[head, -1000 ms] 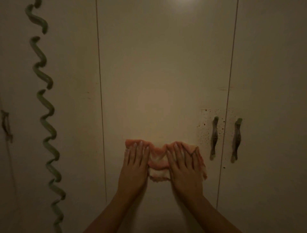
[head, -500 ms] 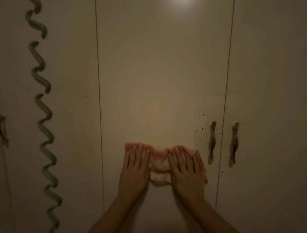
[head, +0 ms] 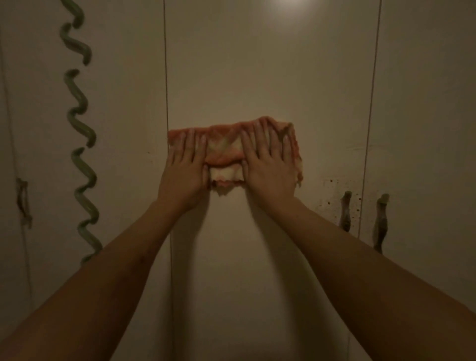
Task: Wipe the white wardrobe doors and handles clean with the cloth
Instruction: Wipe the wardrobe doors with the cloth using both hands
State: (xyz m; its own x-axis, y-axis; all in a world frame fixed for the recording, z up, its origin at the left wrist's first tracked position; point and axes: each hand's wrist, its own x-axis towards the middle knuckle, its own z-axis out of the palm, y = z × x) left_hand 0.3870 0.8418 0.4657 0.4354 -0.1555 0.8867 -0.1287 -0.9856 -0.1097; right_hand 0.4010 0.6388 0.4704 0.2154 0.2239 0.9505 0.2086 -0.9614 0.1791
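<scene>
While both bare forearms reach forward, the left hand (head: 184,167) and the right hand (head: 268,170) lie flat side by side on a pinkish-orange cloth (head: 224,152), pressing it against the middle door (head: 257,77) of the wardrobe. Neither hand grasps anything: the fingers of each are straight, close together and pointing up, with the palms pushing the fabric onto the panel. The cloth is bunched into a wide band. Its left end reaches the seam at the door's left edge, and its right end sticks out past the right hand. A paler fold hangs down between the two thumbs. The cloth sits above and to the left of two dark, wavy handles: the nearer handle (head: 345,211) on the middle door's right edge and the farther handle (head: 381,221) on the right door (head: 425,128), with the seam running between them. Dark specks (head: 332,190) dot the panel around the nearer handle. A green spiral cord (head: 82,165) runs down across the left door (head: 123,128), and a third handle (head: 23,201) shows dimly at the far left. A bright glare (head: 291,2) sits at the top of the middle door
</scene>
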